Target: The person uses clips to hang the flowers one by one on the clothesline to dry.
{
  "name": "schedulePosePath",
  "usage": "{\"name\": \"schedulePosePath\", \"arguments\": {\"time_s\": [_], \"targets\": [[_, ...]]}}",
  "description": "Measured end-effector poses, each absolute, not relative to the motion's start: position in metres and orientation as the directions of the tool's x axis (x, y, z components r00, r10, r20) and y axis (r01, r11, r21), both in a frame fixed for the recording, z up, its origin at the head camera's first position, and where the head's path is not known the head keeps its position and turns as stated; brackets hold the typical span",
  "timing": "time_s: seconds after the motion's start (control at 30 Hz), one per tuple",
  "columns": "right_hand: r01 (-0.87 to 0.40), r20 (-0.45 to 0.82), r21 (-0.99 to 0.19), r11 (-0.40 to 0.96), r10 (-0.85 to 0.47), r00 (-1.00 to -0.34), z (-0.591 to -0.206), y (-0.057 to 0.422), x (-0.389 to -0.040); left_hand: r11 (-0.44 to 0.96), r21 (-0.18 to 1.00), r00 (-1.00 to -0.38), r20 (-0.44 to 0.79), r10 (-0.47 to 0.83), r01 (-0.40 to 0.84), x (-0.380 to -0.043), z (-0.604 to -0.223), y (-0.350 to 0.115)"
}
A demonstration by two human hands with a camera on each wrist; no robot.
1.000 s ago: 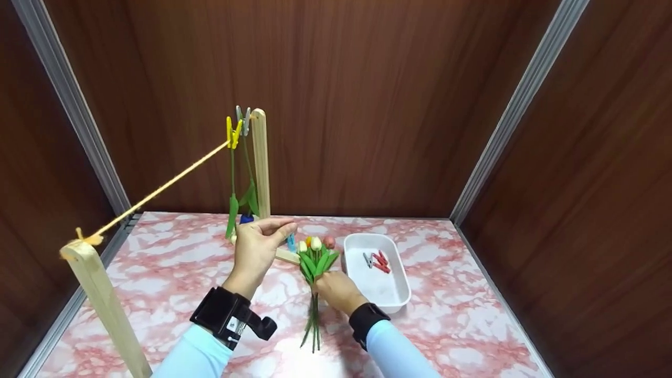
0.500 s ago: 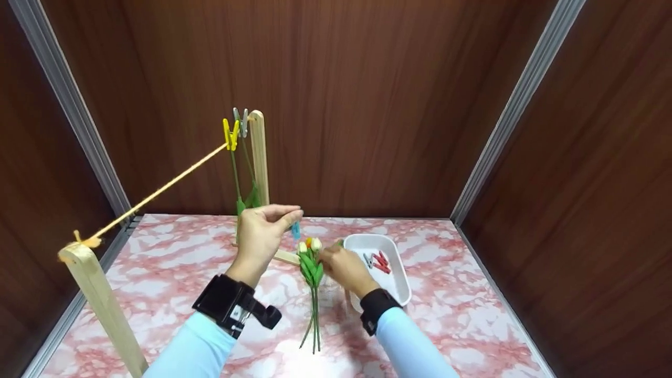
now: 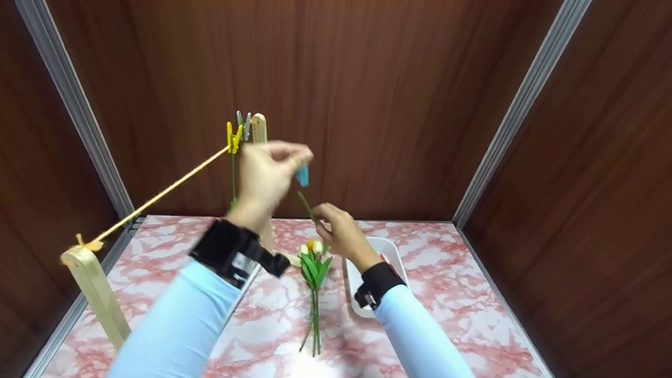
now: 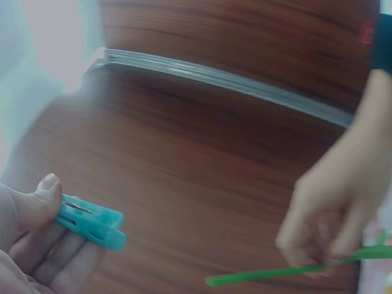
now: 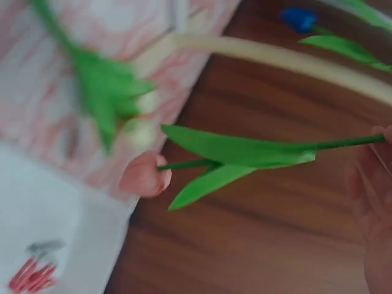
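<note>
A light blue clothespin [image 4: 92, 222] is pinched between the thumb and fingers of my left hand [image 3: 268, 176], raised in front of the far wooden post. Lower and to the right, my right hand [image 3: 344, 233] pinches the green stem of an artificial tulip [image 5: 245, 150], its cut end pointing up toward the clothespin. The pink bloom hangs downward, as the right wrist view shows. Below the hands, a bunch of tulips [image 3: 313, 273] with white and orange blooms lies on the marbled tabletop [image 3: 446, 320].
A yellow string [image 3: 178, 184] runs between the near post [image 3: 97, 294] and the far post [image 3: 259, 128]. Near its far end, a yellow clothespin [image 3: 234, 137] and a grey one [image 3: 244, 123] hold hanging stems. A white tray [image 3: 355, 302] with red and grey clothespins stands right of the bunch.
My right hand has picked the pink tulip out of the bunch and lifted it, turning its stem end upward. My left hand has risen with the blue clothespin.
</note>
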State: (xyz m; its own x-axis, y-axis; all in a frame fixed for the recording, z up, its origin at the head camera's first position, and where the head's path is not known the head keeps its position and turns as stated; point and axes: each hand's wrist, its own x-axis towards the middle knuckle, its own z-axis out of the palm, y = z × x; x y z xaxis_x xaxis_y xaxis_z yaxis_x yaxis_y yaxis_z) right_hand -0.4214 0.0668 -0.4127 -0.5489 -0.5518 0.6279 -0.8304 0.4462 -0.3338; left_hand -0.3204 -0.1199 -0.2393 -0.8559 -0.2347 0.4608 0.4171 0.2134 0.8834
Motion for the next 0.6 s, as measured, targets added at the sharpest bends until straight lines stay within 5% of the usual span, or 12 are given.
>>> {"name": "schedulePosePath", "arguments": {"time_s": [0.2,0.43,0.6], "targets": [[-0.843,0.670,-0.468,0.264,-0.516,-0.534,-0.386,0.023,-0.400,0.253,0.873,-0.795,0.485,-0.364,0.416,-0.315,-0.189,-0.162],[-0.722,0.584,-0.676,0.147,-0.491,-0.646,-0.362,-0.034,-0.384,0.384,0.918,-0.792,0.306,-0.529,0.098,-0.323,-0.160,-0.199],[-0.638,0.506,-0.757,0.140,-0.493,-0.708,-0.357,-0.072,-0.383,0.417,0.909,-0.788,0.242,-0.565,-0.020,-0.336,-0.164,-0.208]]}}
